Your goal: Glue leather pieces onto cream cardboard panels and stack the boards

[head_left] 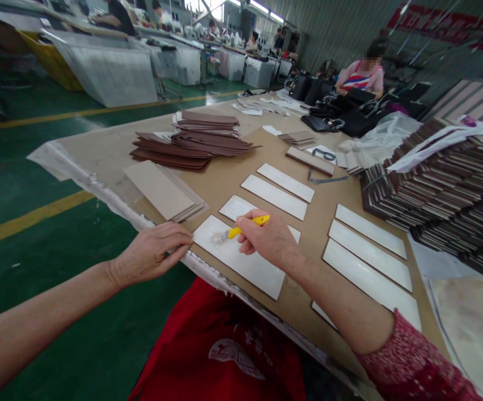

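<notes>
My right hand (pixel 268 239) grips a yellow-handled brush (pixel 241 229) whose pale bristles rest on a white rectangular strip (pixel 241 259) lying near the table's front edge. My left hand (pixel 151 253) lies at that edge with its fingertips pressed on the strip's left corner; it holds nothing. Several more white strips (pixel 285 181) lie in rows on the cardboard-covered table (pixel 107 147), behind and to the right of my hands.
A tan stack of boards (pixel 164 192) sits left of the strips, with brown piles (pixel 195 145) behind it. Tall stacks of brown-edged pieces (pixel 442 184) fill the right side. A person in a pink top (pixel 360 75) sits at the far end beside black bags.
</notes>
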`<state>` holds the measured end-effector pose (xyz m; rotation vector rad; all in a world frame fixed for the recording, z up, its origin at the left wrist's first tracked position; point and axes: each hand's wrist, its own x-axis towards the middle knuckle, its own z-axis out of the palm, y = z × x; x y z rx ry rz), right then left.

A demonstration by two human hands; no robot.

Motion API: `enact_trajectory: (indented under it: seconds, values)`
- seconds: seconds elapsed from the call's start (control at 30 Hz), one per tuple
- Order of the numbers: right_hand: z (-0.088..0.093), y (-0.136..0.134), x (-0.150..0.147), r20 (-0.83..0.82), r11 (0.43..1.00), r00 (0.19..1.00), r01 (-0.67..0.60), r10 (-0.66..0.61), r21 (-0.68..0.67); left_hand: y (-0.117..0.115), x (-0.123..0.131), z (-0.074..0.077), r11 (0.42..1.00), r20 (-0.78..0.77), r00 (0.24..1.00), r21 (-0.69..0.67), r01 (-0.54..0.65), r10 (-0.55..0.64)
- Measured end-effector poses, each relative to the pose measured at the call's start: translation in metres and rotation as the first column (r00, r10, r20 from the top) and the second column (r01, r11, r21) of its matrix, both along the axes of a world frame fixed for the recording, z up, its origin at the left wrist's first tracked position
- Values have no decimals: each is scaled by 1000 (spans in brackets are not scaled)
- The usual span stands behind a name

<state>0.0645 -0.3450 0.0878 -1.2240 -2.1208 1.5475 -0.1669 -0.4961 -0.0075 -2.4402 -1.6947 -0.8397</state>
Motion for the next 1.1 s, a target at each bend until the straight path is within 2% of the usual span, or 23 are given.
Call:
enact_trajectory:
  seconds: [0.2,0.4,0.57,0.7,0.97,1.1]
  values:
    - [0,6,-28,-78,998,997,11,-15,-58,0,0,0,1000,9,1000,-5,9,-9]
    - [0,9,-24,-33,999,999,21,-22,-37,1,0,1,1000,19,1000,-12,8,-7]
    - [-1,17,11,47,999,998,46,-47,5,1,1,1,1000,22,1000,-10,12,-12]
    - [-1,18,50,91,995,991,97,-95,-19,1,1,1,1000,9,1000,-9,11,-11]
    - [9,3,108,143,979,972,195,-184,-65,1,-1,-1,1000,-32,999,-21,-11,10]
    - [16,-6,135,140,984,978,166,-156,-58,0,-3,-4,999,-40,998,-21,-39,38]
